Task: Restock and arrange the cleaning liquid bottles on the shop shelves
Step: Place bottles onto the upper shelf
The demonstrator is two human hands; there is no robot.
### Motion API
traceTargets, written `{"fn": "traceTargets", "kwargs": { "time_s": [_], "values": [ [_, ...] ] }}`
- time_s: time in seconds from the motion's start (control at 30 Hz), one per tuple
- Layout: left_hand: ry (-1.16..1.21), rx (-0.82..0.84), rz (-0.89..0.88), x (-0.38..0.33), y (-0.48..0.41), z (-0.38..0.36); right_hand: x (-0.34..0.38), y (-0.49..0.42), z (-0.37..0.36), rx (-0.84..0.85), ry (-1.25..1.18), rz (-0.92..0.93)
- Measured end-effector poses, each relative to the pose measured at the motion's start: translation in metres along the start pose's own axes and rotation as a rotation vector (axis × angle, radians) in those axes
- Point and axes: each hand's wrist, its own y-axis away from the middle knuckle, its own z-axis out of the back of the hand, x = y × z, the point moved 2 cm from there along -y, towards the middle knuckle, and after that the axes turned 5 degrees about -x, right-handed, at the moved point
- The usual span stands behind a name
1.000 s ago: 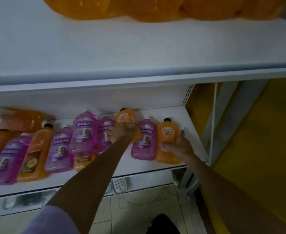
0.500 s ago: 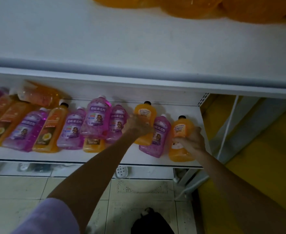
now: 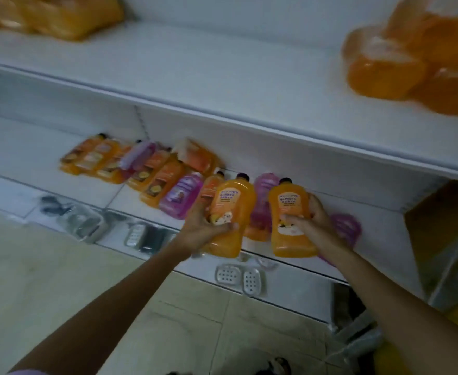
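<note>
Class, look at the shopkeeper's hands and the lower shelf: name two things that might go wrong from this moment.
1. Each hand, left hand and right hand, grips one full orange bottle single-handed; either might slip and drop.
2. The purple bottles behind lean crowded on the lower shelf; pushing bottles back in may topple them.

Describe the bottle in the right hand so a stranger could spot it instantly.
Find the lower white shelf lined with orange and purple bottles. Near its right end, the right hand grips an orange bottle with a dark cap. It is the rightmost orange one, beside a purple bottle.
</note>
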Motion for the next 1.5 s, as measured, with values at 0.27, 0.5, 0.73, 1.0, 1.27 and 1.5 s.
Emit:
{"fn": "traceTargets", "kwargs": {
  "time_s": [0.27,0.5,0.73,1.0,1.27,1.5],
  "values": [
    [-0.061,-0.424,-0.063,0.017,0.115,0.262,0.141,0.102,-0.239,0.394,0.050,0.426],
    [-0.116,-0.748,-0.235,0.005,0.196,0.404,0.253,0.182,-0.365,0.574,0.131,0.768],
    [-0.081,-0.811,-0.447,-0.049,0.184,0.488,0.387,0.199,-0.420,0.441,0.052,1.037],
    [-0.102,-0.742,-0.643,-0.140,0.074,0.579,0.525,0.146,-0.441,0.075,0.031,1.162],
    [-0.122,-0.647,-0.705,-0.168,-0.021,0.644,0.603,0.062,-0.455,-0.158,0.125,0.914],
    [-0.098,-0.526,-0.769,-0.210,-0.103,0.670,0.620,0.008,-0.476,-0.242,0.265,0.788]
  ]
}}
